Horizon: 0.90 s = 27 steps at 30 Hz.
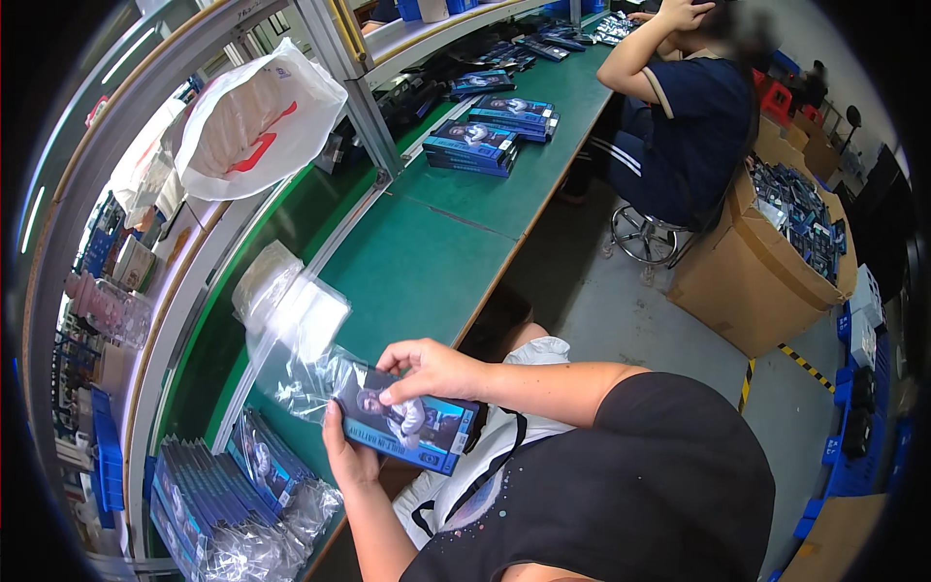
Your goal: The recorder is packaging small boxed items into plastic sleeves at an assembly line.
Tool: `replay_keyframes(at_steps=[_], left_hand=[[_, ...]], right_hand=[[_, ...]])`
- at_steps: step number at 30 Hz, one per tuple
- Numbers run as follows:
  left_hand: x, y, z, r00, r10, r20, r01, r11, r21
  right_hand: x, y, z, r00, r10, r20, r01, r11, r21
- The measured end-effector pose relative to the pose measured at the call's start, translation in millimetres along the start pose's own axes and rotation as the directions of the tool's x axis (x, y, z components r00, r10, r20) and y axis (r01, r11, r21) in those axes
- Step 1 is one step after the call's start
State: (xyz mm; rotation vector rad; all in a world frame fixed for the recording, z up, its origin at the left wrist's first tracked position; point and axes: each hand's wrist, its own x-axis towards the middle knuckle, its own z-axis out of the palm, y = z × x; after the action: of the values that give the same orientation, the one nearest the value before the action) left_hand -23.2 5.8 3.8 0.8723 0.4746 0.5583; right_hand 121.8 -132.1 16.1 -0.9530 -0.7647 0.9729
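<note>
A flat blue-and-black printed box lies tilted between my hands above the near edge of the green table. My left hand grips its lower left corner, thumb along the end. My right hand closes over the upper edge, its thumb pressed on the printed face. Crinkled film of a clear plastic bag meets the box's left end; I cannot tell how far the box sits inside it. More clear bags lie flat beyond it. At lower left stands a row of similar boxes with loose clear film around them.
Stacks of boxes stand farther along the green table. A white plastic bag hangs from the shelf frame. Another person sits on a stool at the table, near a large carton full of packages.
</note>
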Motion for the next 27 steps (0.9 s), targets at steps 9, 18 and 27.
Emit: replay_keyframes(at_steps=[9,18,27], left_hand=[[-10,1,21,0.992,-0.124,0.038,0.129,0.963,-0.235],[-19,6,2,0.993,-0.104,-0.057,0.092,0.979,-0.184],[-37,19,55,0.999,0.002,-0.041,-0.009,0.982,-0.187]], right_hand=[[-2,16,5,0.999,-0.028,0.045,0.031,0.998,-0.053],[-14,11,14,0.988,0.154,-0.008,-0.153,0.987,0.050],[-9,-52,12,0.974,-0.118,0.194,0.211,0.786,-0.581]])
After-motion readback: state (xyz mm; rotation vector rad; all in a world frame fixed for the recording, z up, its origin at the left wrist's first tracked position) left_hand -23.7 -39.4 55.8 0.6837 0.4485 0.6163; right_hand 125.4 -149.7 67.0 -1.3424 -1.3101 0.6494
